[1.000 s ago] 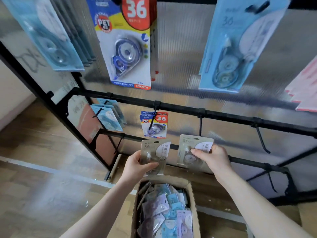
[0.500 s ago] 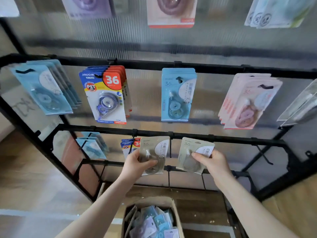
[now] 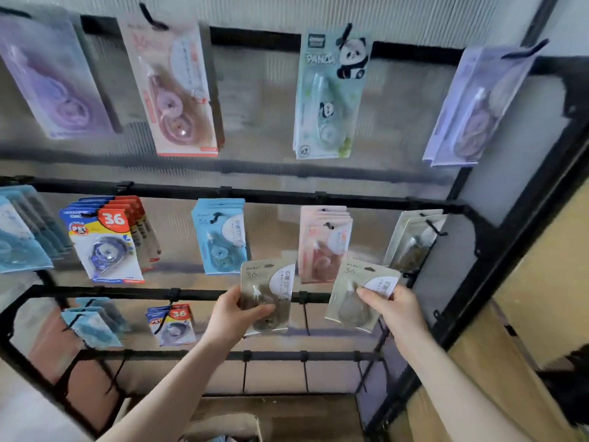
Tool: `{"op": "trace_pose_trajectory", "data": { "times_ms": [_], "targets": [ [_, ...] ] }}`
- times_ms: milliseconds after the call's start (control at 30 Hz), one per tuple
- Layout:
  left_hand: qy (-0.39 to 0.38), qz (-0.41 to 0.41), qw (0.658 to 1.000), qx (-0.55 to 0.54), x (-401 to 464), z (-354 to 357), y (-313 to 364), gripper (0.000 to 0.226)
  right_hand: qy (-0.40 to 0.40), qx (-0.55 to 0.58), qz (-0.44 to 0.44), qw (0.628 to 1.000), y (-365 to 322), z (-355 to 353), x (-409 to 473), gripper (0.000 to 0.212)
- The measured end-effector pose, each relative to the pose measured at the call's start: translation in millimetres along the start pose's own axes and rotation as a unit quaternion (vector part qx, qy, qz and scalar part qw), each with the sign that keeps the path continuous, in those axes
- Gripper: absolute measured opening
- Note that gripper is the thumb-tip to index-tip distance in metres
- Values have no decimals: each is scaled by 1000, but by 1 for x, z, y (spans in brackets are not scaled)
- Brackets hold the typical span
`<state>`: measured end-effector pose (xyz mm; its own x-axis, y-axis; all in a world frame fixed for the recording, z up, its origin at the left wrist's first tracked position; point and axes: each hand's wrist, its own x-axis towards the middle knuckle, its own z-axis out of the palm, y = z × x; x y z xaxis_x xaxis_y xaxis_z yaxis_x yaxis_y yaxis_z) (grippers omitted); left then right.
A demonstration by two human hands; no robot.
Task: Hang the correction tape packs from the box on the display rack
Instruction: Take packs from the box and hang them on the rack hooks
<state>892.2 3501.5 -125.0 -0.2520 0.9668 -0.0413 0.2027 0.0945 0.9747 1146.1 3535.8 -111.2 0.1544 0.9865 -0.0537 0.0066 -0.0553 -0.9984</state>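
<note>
2 beige packs are held upright, 1 per grip: right pack [image 3: 361, 295] nearer the matching beige stack [image 3: 414, 242], up-right; left pack [image 3: 266, 295] farther.

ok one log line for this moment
left hand: holds beige pack | right hand: holds second beige pack | both unhung, before rack

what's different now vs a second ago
Both hands rose from just above the cardboard box to the rack's middle rows. The left hand and right hand each keep gripping a beige correction tape pack; neither is hung.
</note>
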Motion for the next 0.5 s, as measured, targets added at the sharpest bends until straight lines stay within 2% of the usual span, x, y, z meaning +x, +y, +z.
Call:
{"op": "trace_pose_trajectory", "data": {
  "times_ms": [267, 500],
  "targets": [
    [-5, 15, 1000, -11, -7, 81, 52, 26, -7, 6, -24, 1000, -33, -82, 38, 15],
    [-16, 19, 1000, -14, -9, 122, 74, 25, -5, -1, -42, 999, -47, -116, 57, 12]
  ]
}}
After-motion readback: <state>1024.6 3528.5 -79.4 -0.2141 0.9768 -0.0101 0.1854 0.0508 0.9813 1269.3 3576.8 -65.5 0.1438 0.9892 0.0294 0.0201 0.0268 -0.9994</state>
